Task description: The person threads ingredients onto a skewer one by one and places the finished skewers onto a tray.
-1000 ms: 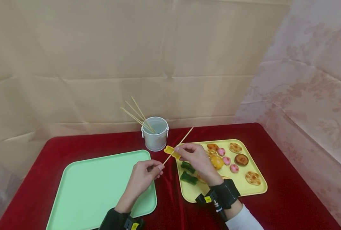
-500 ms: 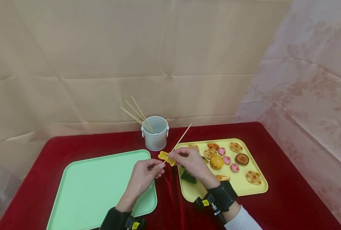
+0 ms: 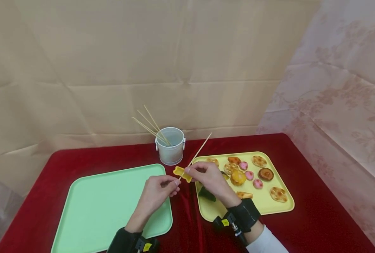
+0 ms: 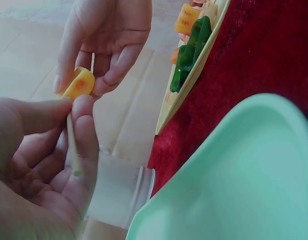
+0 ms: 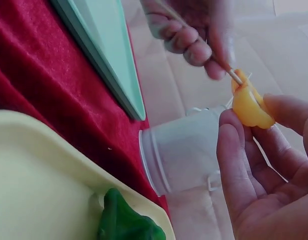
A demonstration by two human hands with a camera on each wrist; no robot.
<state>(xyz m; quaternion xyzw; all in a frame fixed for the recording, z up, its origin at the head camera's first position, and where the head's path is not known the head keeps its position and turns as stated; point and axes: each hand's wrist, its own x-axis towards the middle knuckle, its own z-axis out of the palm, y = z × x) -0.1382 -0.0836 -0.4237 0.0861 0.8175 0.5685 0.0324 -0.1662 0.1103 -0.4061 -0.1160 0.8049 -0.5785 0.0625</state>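
My left hand pinches a thin wooden skewer near its lower end, between thumb and forefinger. The skewer slants up and away to the right. A curved yellow pepper piece sits threaded on it, just beyond the left fingertips. With thumb and fingers, my right hand pinches that pepper piece. In the right wrist view the skewer runs into the pepper piece. The skewer's blunt end sticks out below the left fingers in the left wrist view.
A yellow tray holds lotus root slices, a mushroom, pink balls and green pepper pieces. At left lies a green tray. Behind stands a white bucket with several skewers.
My right hand has slid the yellow pepper piece down the skewer, leftward to the left fingertips. It barely moves in the last half second. The left hand has stayed in place.
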